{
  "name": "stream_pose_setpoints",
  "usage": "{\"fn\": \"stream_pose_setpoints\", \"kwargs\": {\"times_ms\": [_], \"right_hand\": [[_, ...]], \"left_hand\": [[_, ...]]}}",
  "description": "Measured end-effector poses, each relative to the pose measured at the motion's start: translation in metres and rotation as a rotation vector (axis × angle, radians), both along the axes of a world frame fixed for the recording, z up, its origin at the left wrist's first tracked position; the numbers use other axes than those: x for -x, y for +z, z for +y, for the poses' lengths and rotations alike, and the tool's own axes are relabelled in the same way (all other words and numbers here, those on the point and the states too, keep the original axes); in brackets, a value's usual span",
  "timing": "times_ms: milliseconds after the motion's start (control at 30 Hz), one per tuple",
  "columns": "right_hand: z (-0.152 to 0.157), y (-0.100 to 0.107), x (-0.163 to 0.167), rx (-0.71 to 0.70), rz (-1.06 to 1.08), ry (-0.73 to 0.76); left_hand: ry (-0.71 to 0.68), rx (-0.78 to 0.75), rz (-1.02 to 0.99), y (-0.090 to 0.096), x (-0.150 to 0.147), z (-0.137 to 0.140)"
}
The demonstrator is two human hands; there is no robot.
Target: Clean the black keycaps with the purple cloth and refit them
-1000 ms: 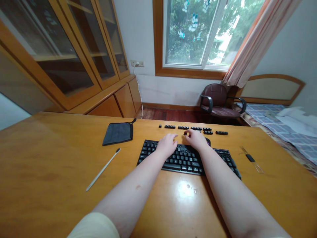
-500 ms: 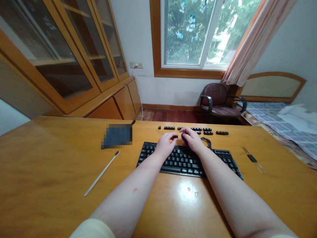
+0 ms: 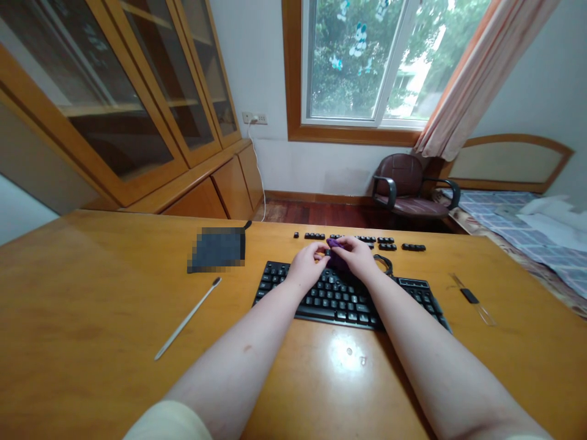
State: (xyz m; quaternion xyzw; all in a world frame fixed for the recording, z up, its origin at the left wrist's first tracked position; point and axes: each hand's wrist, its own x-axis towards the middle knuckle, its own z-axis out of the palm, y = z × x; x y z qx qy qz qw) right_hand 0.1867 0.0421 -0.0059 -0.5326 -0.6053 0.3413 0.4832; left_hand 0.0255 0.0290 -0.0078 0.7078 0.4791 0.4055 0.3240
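Note:
Above the back edge of a black keyboard (image 3: 334, 299), my left hand (image 3: 306, 266) pinches a small black keycap (image 3: 327, 252) between thumb and fingertips. Close beside it, my right hand (image 3: 358, 260) is closed on a purple cloth (image 3: 337, 258), whose upper part meets the keycap. Part of the cloth hangs below my right fingers. Several keycaps (image 3: 314, 236) stand in rows along the far side of the desk, some hidden behind my right hand. The keyboard's top row is partly covered by my hands, and its coiled cable (image 3: 383, 264) lies behind it.
On the left of the wooden desk (image 3: 92, 305) lie a brush with a long pale handle (image 3: 188, 319) and a dark, pixelated pouch (image 3: 220, 249). A wire keycap puller (image 3: 469, 296) rests to the right. Beyond the desk stands an armchair (image 3: 398, 183).
My right hand has brought the purple cloth up and left against the keycap, and more of the cloth shows. My left hand keeps its pinch. The view has shifted slightly.

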Motion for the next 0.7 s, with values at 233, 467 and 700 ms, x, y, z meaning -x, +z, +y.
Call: {"fn": "stream_pose_setpoints", "kwargs": {"times_ms": [233, 467, 700], "right_hand": [[0.0014, -0.0004, -0.0011, 0.159, 0.321, 0.259], [0.0005, 0.0004, 0.0010, 0.148, 0.249, 0.273], [0.0037, -0.0018, -0.0014, 0.134, 0.180, 0.229]], "left_hand": [[0.062, 0.015, -0.097, -0.0035, -0.0017, 0.0031], [0.146, -0.057, 0.017, -0.0044, 0.0026, 0.0041], [0.092, -0.113, -0.011, -0.0047, 0.0043, 0.0048]]}}
